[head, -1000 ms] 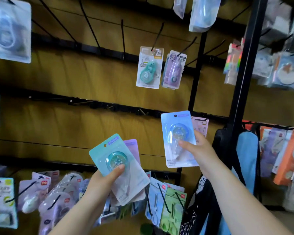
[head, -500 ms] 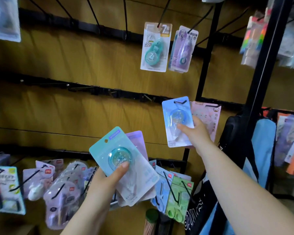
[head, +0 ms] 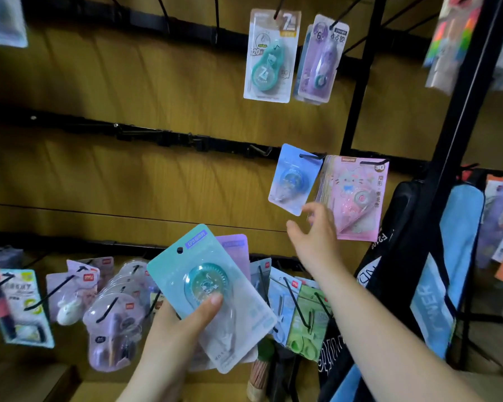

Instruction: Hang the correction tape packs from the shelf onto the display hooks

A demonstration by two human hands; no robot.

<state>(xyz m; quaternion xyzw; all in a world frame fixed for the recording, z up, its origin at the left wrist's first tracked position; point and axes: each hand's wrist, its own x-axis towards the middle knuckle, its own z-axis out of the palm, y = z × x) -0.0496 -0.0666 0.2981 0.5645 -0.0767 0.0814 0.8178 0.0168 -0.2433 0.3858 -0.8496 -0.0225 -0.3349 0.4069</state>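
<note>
A blue correction tape pack (head: 293, 181) hangs tilted on a black display hook (head: 311, 156) in the middle row. Just below it, my right hand (head: 314, 236) is empty with fingers spread, apart from the pack. My left hand (head: 183, 329) grips a small stack of packs, thumb pressed on the teal correction tape pack (head: 206, 291) in front. A purple pack (head: 234, 250) shows behind it.
A pink pack (head: 357, 198) hangs right of the blue one. A teal pack (head: 270, 58) and a purple pack (head: 321, 59) hang on the upper row. Several stocked hooks (head: 111, 306) fill the bottom row. A black rack post (head: 453, 140) and bags (head: 447, 256) stand at the right.
My right hand slid the blue pack onto the middle-row hook, let go and dropped slightly below it. The left hand kept holding its stack.
</note>
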